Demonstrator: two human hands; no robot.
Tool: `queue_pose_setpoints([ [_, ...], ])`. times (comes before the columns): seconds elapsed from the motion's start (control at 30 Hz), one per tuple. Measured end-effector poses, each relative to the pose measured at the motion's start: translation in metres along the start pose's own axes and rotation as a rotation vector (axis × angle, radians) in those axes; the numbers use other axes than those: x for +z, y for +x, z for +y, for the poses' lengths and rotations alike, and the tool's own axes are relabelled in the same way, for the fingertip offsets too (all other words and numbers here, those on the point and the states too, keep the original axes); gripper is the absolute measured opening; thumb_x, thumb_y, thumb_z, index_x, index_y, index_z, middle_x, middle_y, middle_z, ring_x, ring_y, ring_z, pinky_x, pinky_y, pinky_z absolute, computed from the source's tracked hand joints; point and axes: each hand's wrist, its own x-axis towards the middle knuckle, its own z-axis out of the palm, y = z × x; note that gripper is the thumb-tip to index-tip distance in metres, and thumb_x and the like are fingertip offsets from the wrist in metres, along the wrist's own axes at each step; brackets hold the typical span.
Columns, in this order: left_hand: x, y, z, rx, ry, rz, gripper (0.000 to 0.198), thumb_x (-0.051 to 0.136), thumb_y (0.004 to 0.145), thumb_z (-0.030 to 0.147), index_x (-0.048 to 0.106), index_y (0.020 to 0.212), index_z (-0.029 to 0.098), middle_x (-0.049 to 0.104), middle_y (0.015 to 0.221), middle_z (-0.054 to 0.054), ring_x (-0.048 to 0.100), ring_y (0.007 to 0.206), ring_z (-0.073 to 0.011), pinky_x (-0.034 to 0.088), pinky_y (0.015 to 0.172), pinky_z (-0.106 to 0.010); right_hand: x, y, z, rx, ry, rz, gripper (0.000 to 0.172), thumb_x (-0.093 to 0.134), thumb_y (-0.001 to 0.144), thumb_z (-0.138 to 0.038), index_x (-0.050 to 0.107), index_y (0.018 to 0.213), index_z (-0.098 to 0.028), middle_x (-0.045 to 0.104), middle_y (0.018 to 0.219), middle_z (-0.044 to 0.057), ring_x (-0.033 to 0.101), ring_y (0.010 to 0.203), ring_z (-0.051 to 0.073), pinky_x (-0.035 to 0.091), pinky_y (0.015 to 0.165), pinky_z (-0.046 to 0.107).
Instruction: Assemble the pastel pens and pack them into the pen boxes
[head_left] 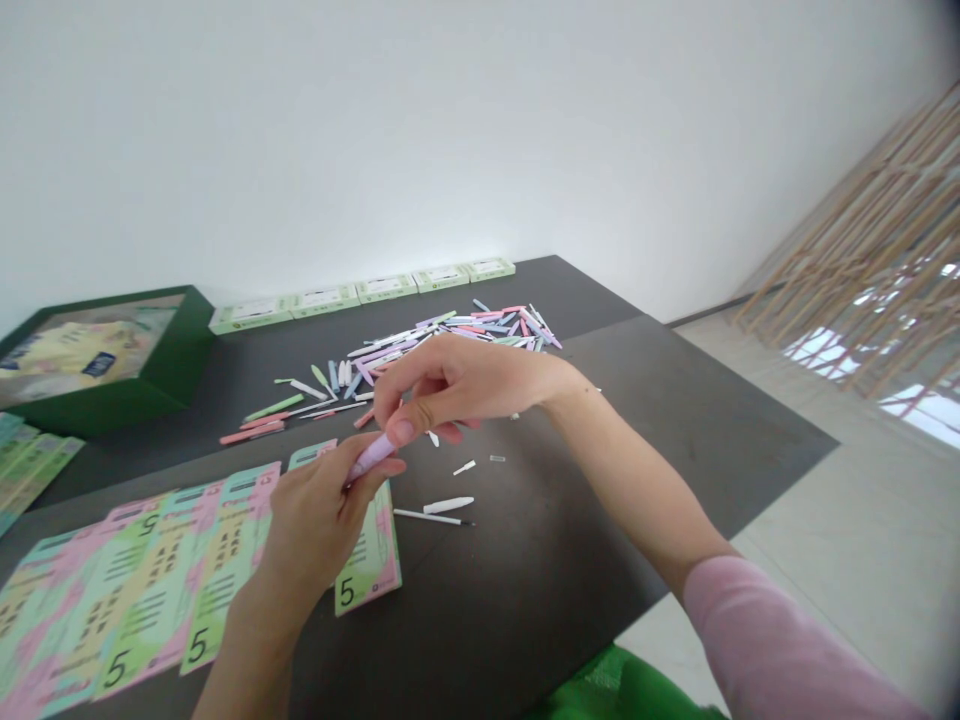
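Well to the left of my left hand [315,515], some green cards [34,470] lie just in front of a green box [169,375] that holds plastic packets [82,350]. Nearer me, running up to my left hand and partly hidden by it, a row of pink-and-green leaflets [161,590] overlaps on the dark table [600,480], several printed with a big 5. Beyond my fingers, small flat boxes [386,289] lie in a line by the wall [360,130], and on this side of them a few loose pens [274,406], red and green, are scattered. I've got my left fingers closed round a lilac pen [371,458], its upper end slanting to the right. At that end my right hand [491,378] meets it, thumb and forefinger pinching, the other fingers loosely curled. Just past my right hand spreads a heap of pastel pens [534,328]. Below my right fingers, apart from the lilac pen, lie a white barrel [448,506], a thin refill [431,517] and a small white piece [465,467]. Well right of my hands stands a slatted wooden frame [870,215].
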Motion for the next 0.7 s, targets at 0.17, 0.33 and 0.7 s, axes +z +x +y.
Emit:
queue_pose_setpoints([
  [0.17, 0.002, 0.000, -0.002, 0.027, 0.004, -0.007, 0.027, 0.049, 0.091, 0.040, 0.067, 0.079, 0.024, 0.052, 0.048, 0.004, 0.054, 0.047, -0.0138, 0.039, 0.051, -0.023, -0.002, -0.001, -0.001, 0.052, -0.011, 0.015, 0.016, 0.058, 0.088, -0.029, 0.062, 0.090, -0.014, 0.057, 0.063, -0.003, 0.054, 0.055, 0.006, 0.037, 0.043, 0.014],
  [0.33, 0.000, 0.001, -0.004, 0.063, 0.059, -0.008, 0.026, 0.047, 0.092, 0.036, 0.066, 0.082, 0.022, 0.053, 0.048, 0.004, 0.057, 0.048, -0.0140, 0.039, 0.051, -0.022, 0.008, -0.003, 0.005, 0.002, 0.038, 0.057, 0.024, 0.051, 0.093, -0.035, 0.062, 0.091, -0.013, 0.056, 0.063, -0.003, 0.053, 0.052, 0.005, 0.040, 0.043, 0.013],
  [0.7, -0.004, 0.007, 0.000, -0.127, 0.037, -0.282, 0.034, 0.038, 0.090, 0.037, 0.069, 0.095, 0.024, 0.062, 0.056, 0.002, 0.062, 0.057, -0.0175, 0.043, 0.057, -0.025, 0.023, -0.011, 0.019, 0.143, 0.197, 0.197, 0.019, 0.050, 0.093, -0.029, 0.059, 0.088, -0.013, 0.060, 0.066, -0.002, 0.061, 0.051, 0.005, 0.047, 0.049, 0.013],
])
